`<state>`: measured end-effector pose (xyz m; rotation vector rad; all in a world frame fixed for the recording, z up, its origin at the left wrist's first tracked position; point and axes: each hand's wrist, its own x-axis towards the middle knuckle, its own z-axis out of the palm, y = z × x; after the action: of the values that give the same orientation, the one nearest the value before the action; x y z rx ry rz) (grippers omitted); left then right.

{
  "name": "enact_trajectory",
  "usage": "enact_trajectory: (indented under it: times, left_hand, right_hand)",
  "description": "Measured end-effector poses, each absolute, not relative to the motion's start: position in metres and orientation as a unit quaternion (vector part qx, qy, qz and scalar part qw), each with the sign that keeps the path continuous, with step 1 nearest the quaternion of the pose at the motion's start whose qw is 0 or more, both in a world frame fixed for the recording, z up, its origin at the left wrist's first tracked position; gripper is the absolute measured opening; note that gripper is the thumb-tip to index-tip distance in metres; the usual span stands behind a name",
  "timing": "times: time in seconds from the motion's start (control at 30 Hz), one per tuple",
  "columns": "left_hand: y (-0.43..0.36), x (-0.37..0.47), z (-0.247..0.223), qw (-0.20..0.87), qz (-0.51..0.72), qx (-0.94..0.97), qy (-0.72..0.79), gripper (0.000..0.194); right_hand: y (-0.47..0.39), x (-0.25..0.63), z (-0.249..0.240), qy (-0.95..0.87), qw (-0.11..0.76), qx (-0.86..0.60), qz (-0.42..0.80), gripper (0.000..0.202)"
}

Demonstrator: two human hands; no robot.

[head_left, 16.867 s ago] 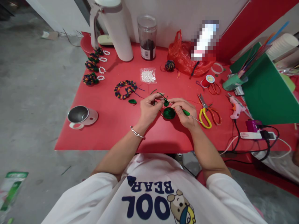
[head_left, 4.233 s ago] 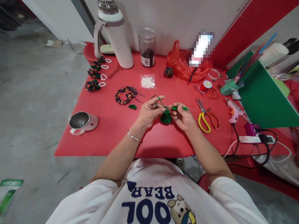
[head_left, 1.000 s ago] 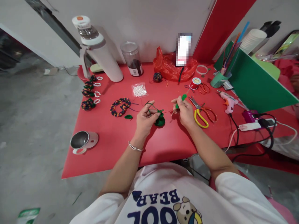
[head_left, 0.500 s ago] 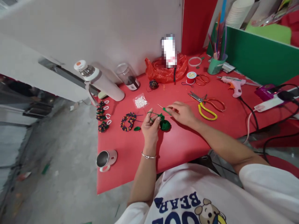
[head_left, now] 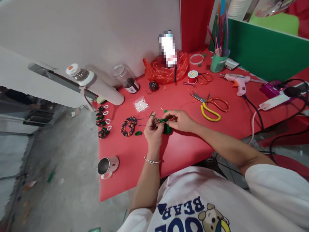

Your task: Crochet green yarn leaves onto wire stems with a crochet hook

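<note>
My left hand (head_left: 153,132) pinches a small piece of green yarn work (head_left: 162,120), with a strand looped over its raised index finger. Close against it, my right hand (head_left: 181,120) has its fingers closed round what looks like a slim crochet hook (head_left: 161,109); a thin metal shaft and a bit of green show beyond the fingertips. The hands partly cover the stitches. Just under them lies a ball of green yarn (head_left: 167,130). A small green leaf-shaped piece (head_left: 138,133) and a multicoloured braided ring (head_left: 128,126) rest left of my left hand.
Beyond the hands lie a bag of white beads (head_left: 141,105), scissors (head_left: 205,106), a thread spool (head_left: 192,77) and a pink glue gun (head_left: 238,82). A mug (head_left: 107,166) stands near the left table edge, a bottle (head_left: 96,83) behind. Power cables run at the right.
My right hand has moved left and in toward my left hand, bringing the hook to the green yarn work. The whole view has shifted slightly.
</note>
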<state>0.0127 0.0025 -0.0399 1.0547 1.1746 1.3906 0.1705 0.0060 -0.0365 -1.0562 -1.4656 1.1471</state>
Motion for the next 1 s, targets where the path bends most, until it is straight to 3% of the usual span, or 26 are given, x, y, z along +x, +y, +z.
enact_trajectory:
  times: [0.3,0.53,0.73,0.87,1.0]
  left_hand:
    - [0.000,0.012,-0.038,0.473,0.595,0.424,0.492,0.050]
    - [0.001,0.011,-0.032,0.568,0.574,0.355,0.472,0.061]
    - [-0.001,0.012,-0.029,0.558,0.573,0.374,0.470,0.060]
    - [-0.002,0.013,-0.026,0.582,0.561,0.357,0.468,0.052]
    - [0.000,0.011,-0.026,0.598,0.549,0.340,0.475,0.028]
  right_hand:
    - [0.005,0.173,-0.031,-0.611,0.497,-0.440,0.432,0.024]
    - [0.012,0.174,-0.040,-0.483,0.518,-0.421,0.566,0.030]
    - [0.014,0.177,-0.036,-0.474,0.522,-0.429,0.564,0.032]
    - [0.016,0.181,-0.036,-0.503,0.527,-0.452,0.515,0.030]
    - [0.022,0.189,-0.040,-0.524,0.527,-0.483,0.463,0.029]
